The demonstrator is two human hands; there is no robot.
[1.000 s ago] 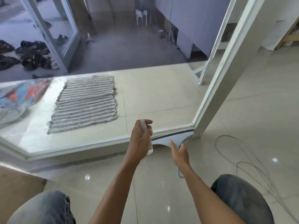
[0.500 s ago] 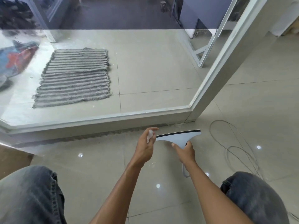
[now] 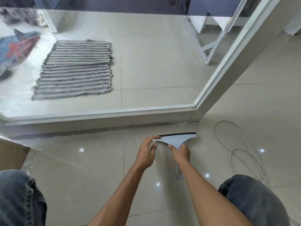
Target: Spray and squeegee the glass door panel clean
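My right hand [image 3: 180,153] grips the handle of a pale squeegee [image 3: 176,139] with a black rubber blade, held just above the floor tiles in front of the door's bottom rail. My left hand [image 3: 146,153] holds a small white spray bottle [image 3: 153,142], mostly hidden by its fingers, and its fingertips reach the squeegee's left end. The glass door panel [image 3: 146,62] stands ahead in a white frame [image 3: 228,70], with its bottom rail [image 3: 114,115] across the middle.
A striped grey mat [image 3: 75,69] lies beyond the glass. A coiled white cable [image 3: 241,152] lies on the floor at the right. My knees in jeans [image 3: 254,201] flank the view. A cardboard piece [image 3: 11,154] sits at the left.
The squeegee has come down off the bottom corner of the glass and now hovers over the floor. Both hands moved down and toward me, and my view tilted downward.
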